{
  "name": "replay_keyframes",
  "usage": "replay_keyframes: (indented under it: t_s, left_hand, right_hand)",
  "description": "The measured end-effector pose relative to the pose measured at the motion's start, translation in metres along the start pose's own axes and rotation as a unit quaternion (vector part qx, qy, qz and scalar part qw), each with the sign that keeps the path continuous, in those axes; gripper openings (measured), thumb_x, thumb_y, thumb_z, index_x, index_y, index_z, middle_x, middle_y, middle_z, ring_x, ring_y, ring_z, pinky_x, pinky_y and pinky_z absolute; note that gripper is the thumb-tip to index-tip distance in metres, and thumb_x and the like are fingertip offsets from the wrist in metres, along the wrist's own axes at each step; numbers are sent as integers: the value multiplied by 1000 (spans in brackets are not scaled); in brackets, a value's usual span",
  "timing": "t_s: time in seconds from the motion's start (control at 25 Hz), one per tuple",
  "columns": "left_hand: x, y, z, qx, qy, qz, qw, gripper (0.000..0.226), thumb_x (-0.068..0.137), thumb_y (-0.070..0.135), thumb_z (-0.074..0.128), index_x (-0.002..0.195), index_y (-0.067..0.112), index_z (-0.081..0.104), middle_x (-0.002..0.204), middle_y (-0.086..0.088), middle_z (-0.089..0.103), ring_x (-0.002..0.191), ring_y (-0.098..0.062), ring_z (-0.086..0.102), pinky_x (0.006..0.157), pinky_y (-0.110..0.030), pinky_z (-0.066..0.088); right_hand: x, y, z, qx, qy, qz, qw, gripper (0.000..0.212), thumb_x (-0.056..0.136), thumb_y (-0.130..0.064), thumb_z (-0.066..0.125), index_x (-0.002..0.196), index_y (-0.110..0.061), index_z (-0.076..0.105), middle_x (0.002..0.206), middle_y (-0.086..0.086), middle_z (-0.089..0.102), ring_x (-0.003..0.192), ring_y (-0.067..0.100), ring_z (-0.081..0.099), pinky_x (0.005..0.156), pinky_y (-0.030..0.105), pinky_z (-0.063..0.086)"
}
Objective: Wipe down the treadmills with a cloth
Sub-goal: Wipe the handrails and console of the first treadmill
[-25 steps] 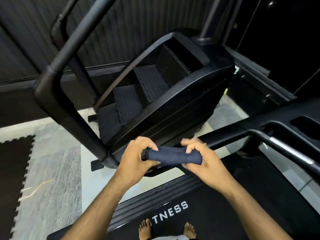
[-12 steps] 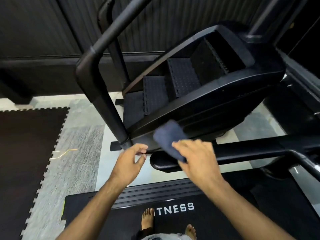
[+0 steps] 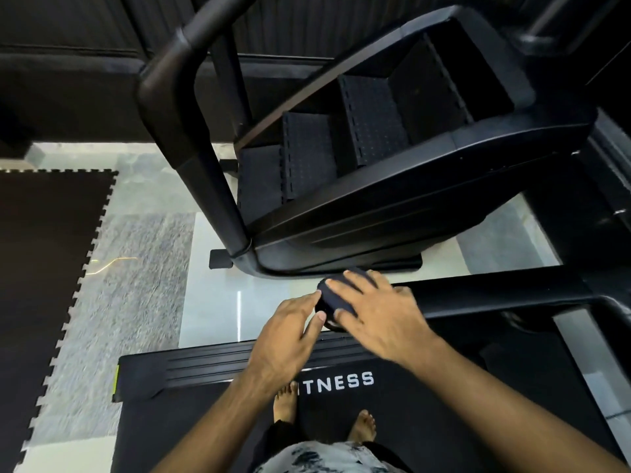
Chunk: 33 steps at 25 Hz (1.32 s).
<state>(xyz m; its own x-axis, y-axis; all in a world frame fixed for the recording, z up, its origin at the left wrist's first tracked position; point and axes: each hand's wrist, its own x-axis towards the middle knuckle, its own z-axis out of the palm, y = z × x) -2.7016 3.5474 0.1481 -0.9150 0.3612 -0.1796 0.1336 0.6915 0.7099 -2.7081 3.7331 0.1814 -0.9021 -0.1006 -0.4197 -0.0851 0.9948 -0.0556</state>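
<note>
Since half a second ago the cloth (image 3: 336,295) went from lifted to draped over the treadmill handrail (image 3: 478,295) end, around 6 o'clock. Right hand (image 3: 379,312) presses it with spread fingers, left hand (image 3: 290,332) relaxed (fingertips touching). Wiping's starting; next, slide toward 3 o'clock.

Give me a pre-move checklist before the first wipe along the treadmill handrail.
1. Cloth draped over the end of the handrail: ok.
2. Right hand on the cloth, fingers spread over it: ok.
3. Left hand at the cloth's edge, fingertips touching or just short: cannot tell.
4. Rail to the right free of anything lying on it: ok.
5. Both bare feet on the treadmill belt: ok.
6. Cloth damp or dry: cannot tell.
</note>
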Motion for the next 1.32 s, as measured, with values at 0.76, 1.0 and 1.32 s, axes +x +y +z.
replay_keyframes:
  t_s: [0.76,1.0,1.32]
  left_hand:
    - [14,18,15,81,-46,16,996,51,103,42,32,151,24,31,157,9,29,145,-8,21,120,-24,11]
    - [14,29,22,75,-4,-11,997,43,102,33,43,144,23,46,150,7,43,143,-9,30,119,-23,16]
    - [24,48,40,134,-18,27,990,49,99,34,29,143,19,47,148,1,47,140,-11,37,120,-31,20]
  right_hand:
    - [2,51,-16,2,34,254,967,45,97,-47,29,138,-39,46,139,-3,45,126,26,39,96,51,33]
    - [1,50,-8,24,87,183,979,38,91,-49,39,124,-34,50,123,2,43,116,28,41,91,51,38]
    - [5,89,-4,41,57,169,983,42,97,-46,34,137,-39,44,156,-4,31,140,34,26,102,53,36]
